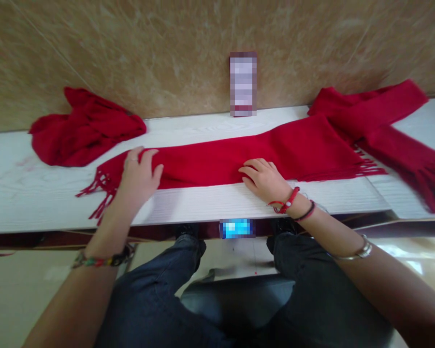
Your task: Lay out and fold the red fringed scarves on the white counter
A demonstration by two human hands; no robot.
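Observation:
A red fringed scarf [203, 162] lies stretched lengthwise along the white table. Its left end has tassels hanging toward the front edge, and more tassels show at its right end. My left hand [139, 169] rests on the scarf close to the left end, fingers spread. Farther right, my right hand [263, 179] lies over the scarf's front edge near the middle, fingers stretched out and slightly bent. Neither hand grips the cloth.
A crumpled red cloth [83, 128] sits at the back left. Another red scarf [377, 111] lies loosely at the right, its fringe reaching the front. A blurred upright card [243, 84] stands against the marbled wall. The white table [195, 205] is narrow; my legs are below it.

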